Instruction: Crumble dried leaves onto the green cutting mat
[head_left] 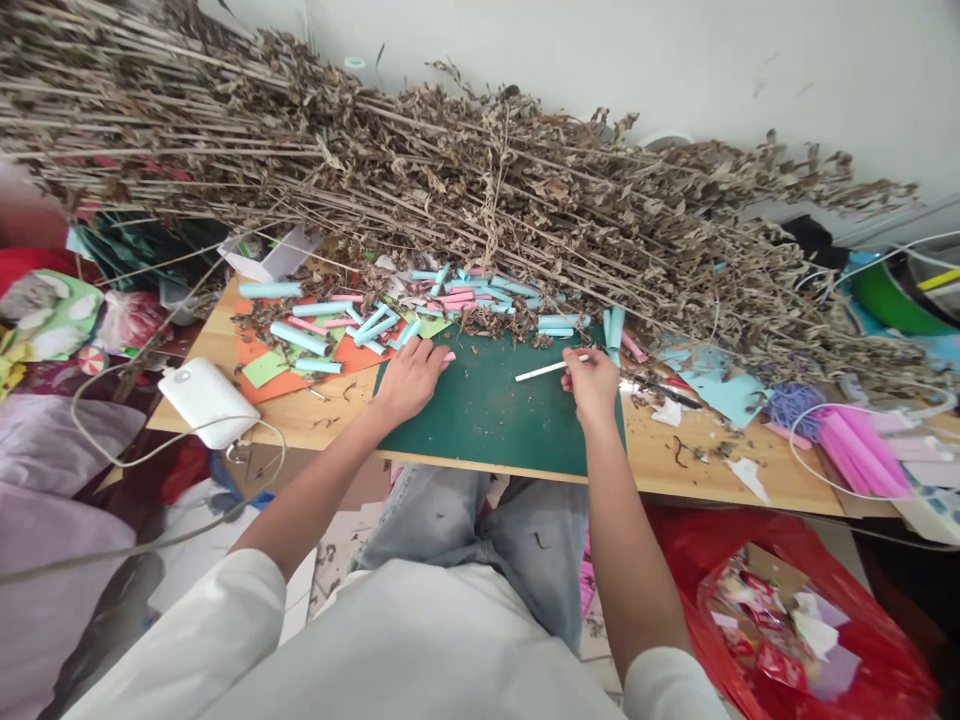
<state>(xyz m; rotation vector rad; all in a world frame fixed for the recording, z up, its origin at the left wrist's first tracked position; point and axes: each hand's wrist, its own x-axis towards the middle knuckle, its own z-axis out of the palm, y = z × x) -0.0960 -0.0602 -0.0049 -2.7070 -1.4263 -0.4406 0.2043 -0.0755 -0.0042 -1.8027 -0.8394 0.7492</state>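
Note:
My right hand (592, 385) is over the right part of a dark green mat (510, 430). Between its closed fingers is a thin white stick (540, 371), which points left and slightly down. At the mat's left side, my left hand (414, 378) has its fingers curled together, with the end of a small pink paper roll (449, 356) showing at the fingertips. The rest of that roll is hidden by the hand. Close beyond my left hand lie loose light-blue paper rolls (375, 325) and pink paper rolls (459, 295).
A long heap of dried stalks (480, 180) covers the back of the wooden table (750, 470). On the left sit orange paper (259, 350) and a white power bank (210, 402) with a cable. Blue yarn (796, 408) lies right; below hangs a red bag (847, 620) with scraps.

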